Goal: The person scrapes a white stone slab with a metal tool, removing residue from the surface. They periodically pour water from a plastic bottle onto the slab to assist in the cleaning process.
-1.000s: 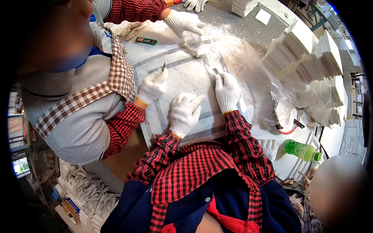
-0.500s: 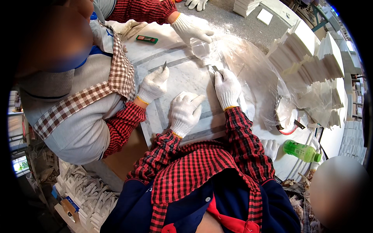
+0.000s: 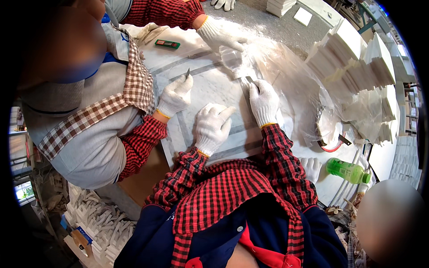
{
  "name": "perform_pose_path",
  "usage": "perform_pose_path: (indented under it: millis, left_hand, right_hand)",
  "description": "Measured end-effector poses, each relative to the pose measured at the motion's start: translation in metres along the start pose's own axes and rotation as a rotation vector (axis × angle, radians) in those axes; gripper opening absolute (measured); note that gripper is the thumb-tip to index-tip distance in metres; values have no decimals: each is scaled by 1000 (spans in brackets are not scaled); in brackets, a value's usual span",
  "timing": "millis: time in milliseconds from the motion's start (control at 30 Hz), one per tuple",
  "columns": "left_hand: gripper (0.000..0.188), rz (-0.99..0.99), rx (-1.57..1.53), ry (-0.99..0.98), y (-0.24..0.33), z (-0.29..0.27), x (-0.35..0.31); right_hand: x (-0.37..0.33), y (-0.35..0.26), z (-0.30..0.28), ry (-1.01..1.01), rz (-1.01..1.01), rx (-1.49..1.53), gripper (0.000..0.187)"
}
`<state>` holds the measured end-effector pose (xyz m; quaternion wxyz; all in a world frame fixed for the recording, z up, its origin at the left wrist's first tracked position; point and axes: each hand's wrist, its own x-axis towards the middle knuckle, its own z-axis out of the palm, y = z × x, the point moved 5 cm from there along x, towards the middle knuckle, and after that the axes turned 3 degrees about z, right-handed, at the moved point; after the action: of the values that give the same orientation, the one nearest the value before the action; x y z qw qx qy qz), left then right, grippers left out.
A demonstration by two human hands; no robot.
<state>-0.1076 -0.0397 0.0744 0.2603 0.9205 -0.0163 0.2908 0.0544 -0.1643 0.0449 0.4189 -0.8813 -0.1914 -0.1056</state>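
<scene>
My right hand point(image 3: 264, 103), in a white knit glove, pinches a small thin metal blade point(image 3: 249, 80) over a dark grey strip of the marble panel point(image 3: 219, 89). Most of that blade is hidden by the fingers. Also gloved, my left hand point(image 3: 213, 127) rests on the panel with its index finger stretched toward the right; nothing shows in it. At the left, a co-worker's gloved hand point(image 3: 175, 97) holds a pointed blade point(image 3: 187, 73) upright. The co-worker's other hand point(image 3: 221, 35) lies by the clear plastic sheeting point(image 3: 286, 67) beyond my right hand.
Stacks of white slabs point(image 3: 337, 53) stand at the right. A green bottle point(image 3: 348, 170) lies near another person's gloved hand point(image 3: 310, 169). A green case point(image 3: 167, 44) sits at the far left of the panel, and white offcuts point(image 3: 100, 219) are piled at lower left.
My right hand has shifted slightly to the right with the blade. My left hand stays on the panel, and the co-worker's hands are almost unmoved.
</scene>
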Motion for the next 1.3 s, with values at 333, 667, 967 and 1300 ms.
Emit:
perform_pose_path:
  millis: [333,667,967,1300]
  left_hand:
    - [29,-2,1,-11,0,1,1]
    - [32,-21,-12,-3,-3,4,-2]
    - [32,-26,-4,-8,-4,3,-1]
    - [31,-13,-11,-2,-1,1,3]
  right_hand:
    - [-12,0,-11,-60,58,38,18]
    - [-35,-2,-23,-34,-36,9,16]
    - [-40,-17,-25,-18,-75,-59,15]
    - [-40,-23,-26,-6,-149,-141,13]
